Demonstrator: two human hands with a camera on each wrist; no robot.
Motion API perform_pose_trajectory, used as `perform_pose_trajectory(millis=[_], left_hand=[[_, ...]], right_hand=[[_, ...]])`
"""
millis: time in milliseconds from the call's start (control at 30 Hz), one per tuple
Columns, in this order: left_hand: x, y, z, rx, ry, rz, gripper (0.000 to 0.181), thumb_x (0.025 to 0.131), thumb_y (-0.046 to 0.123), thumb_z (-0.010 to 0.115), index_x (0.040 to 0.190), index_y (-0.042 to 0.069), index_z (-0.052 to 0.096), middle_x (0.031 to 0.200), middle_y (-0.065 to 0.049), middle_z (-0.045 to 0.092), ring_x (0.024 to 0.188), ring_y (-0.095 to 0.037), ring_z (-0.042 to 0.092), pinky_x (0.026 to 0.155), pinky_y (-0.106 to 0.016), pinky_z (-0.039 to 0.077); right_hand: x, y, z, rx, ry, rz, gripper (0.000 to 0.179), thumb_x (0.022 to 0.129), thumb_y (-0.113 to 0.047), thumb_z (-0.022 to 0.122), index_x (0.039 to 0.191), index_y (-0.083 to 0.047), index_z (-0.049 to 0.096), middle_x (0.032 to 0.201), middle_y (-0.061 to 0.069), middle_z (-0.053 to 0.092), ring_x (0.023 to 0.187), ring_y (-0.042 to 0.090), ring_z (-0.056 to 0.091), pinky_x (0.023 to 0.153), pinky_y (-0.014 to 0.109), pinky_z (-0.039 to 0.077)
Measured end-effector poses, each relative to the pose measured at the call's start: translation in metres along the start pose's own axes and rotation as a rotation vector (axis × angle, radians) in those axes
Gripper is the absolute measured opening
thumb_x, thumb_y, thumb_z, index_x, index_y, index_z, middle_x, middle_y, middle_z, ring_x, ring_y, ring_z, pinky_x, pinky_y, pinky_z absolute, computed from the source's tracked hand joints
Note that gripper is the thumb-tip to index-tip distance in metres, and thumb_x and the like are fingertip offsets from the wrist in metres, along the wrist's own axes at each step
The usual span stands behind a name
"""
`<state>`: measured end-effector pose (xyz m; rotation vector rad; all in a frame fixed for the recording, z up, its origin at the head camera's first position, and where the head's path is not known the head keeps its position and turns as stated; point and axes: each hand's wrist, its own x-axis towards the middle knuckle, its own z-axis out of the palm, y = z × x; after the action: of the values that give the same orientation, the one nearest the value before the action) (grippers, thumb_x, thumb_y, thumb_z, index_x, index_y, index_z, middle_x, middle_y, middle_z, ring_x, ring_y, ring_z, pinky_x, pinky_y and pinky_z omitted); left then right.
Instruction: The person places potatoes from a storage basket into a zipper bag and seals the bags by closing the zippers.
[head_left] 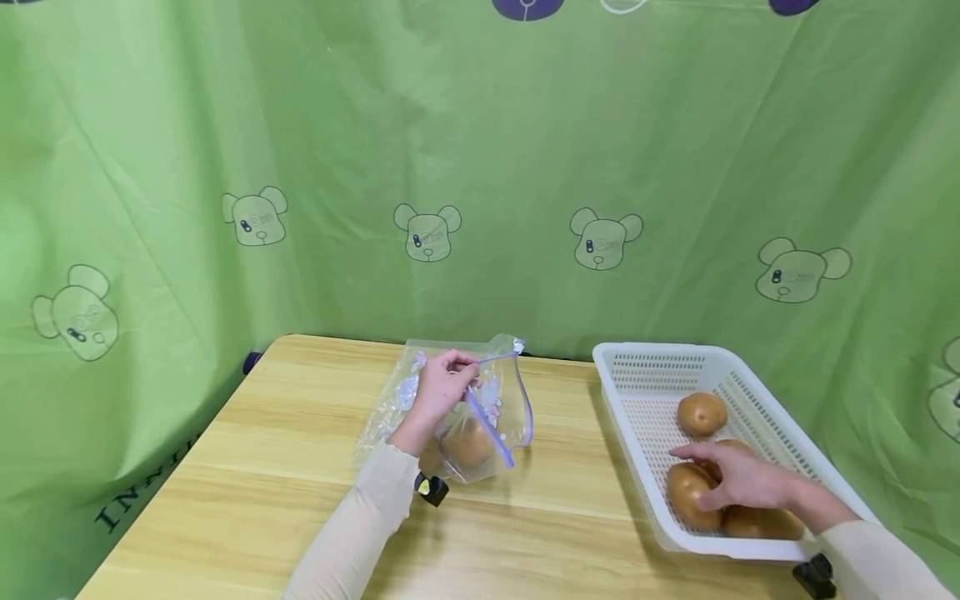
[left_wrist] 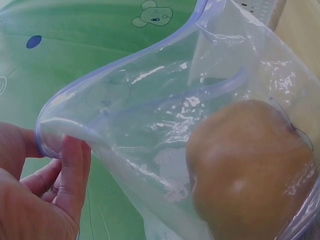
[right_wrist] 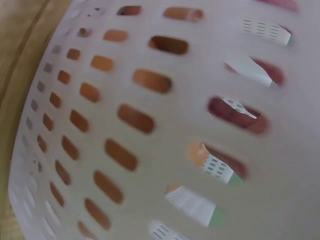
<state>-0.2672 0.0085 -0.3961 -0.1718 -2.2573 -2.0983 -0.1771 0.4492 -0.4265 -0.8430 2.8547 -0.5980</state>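
Note:
My left hand [head_left: 444,387] pinches the rim of a clear zip bag [head_left: 491,396] with a purple zip edge; its mouth gapes toward the right. Inside the bag lies a brown potato [left_wrist: 250,170], and another brown shape shows beside it in the head view. Over the white plastic basket [head_left: 633,442] on the right, my right hand [head_left: 746,479] spreads thumb and fingers above a potato [head_left: 686,500]. The thumb overlaps that potato; whether it touches cannot be told. In the right wrist view, the basket's slotted wall [right_wrist: 170,125] hides most of the hand.
More potatoes lie in the basket, one farther back [head_left: 702,414] and one by the near wall [head_left: 761,523]. Bag and basket stand apart on a wooden table [head_left: 555,517]. Behind the table hangs a green curtain [head_left: 510,283] printed with bear heads.

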Motion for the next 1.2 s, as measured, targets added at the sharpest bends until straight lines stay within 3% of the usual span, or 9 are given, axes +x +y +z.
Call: perform_pose_trajectory(millis=[100,333,633,767,1000,1200], left_hand=[[0.000,-0.001,0.000,-0.001,0.000,-0.004,0.013,0.088,0.005,0.063,0.098,-0.002,0.066,0.082,-0.009,0.062,0.066,-0.014,0.063,0.053,-0.022,0.054],[0.001,-0.003,0.001,-0.005,0.001,0.001,0.012,0.087,0.005,0.063,0.097,-0.002,0.066,0.081,-0.009,0.062,0.066,-0.014,0.064,0.053,-0.023,0.054],[0.002,-0.004,-0.001,0.000,0.000,0.017,0.013,0.086,0.004,0.063,0.098,-0.002,0.066,0.080,-0.009,0.063,0.065,-0.014,0.064,0.053,-0.023,0.054],[0.002,-0.006,-0.001,0.002,0.000,0.018,0.013,0.087,0.005,0.063,0.098,-0.002,0.066,0.080,-0.009,0.063,0.065,-0.014,0.064,0.053,-0.024,0.055],[0.001,-0.005,-0.001,0.004,0.004,0.020,0.014,0.086,0.004,0.063,0.097,-0.003,0.066,0.078,-0.008,0.063,0.067,-0.018,0.065,0.051,-0.022,0.053],[0.002,-0.005,-0.001,0.002,0.005,0.015,0.013,0.086,0.004,0.063,0.097,-0.002,0.066,0.078,-0.008,0.063,0.064,-0.014,0.064,0.051,-0.022,0.053]], right_hand=[[0.001,0.003,0.003,-0.020,0.004,0.024,0.075,0.070,-0.036,0.081,0.128,0.003,0.053,0.119,0.016,0.061,0.104,0.031,0.058,0.087,0.035,0.049],[0.000,0.010,0.013,0.055,-0.051,0.070,0.072,0.071,-0.025,0.080,0.130,0.001,0.050,0.119,0.018,0.058,0.098,0.019,0.056,0.078,0.030,0.048],[0.005,0.005,0.014,0.058,-0.104,0.138,0.080,0.068,-0.027,0.080,0.134,0.003,0.046,0.120,0.021,0.056,0.101,0.031,0.053,0.079,0.042,0.045],[0.005,0.005,0.015,0.075,-0.124,0.174,0.083,0.067,-0.028,0.080,0.135,0.003,0.044,0.118,0.019,0.055,0.100,0.031,0.053,0.080,0.046,0.044],[0.005,0.007,0.017,0.083,-0.138,0.167,0.079,0.068,-0.025,0.080,0.131,0.005,0.045,0.114,0.018,0.056,0.098,0.029,0.054,0.080,0.045,0.045],[0.003,0.006,0.016,0.101,-0.090,0.150,0.073,0.070,-0.025,0.080,0.129,0.002,0.047,0.110,0.012,0.057,0.093,0.022,0.055,0.075,0.035,0.046]])
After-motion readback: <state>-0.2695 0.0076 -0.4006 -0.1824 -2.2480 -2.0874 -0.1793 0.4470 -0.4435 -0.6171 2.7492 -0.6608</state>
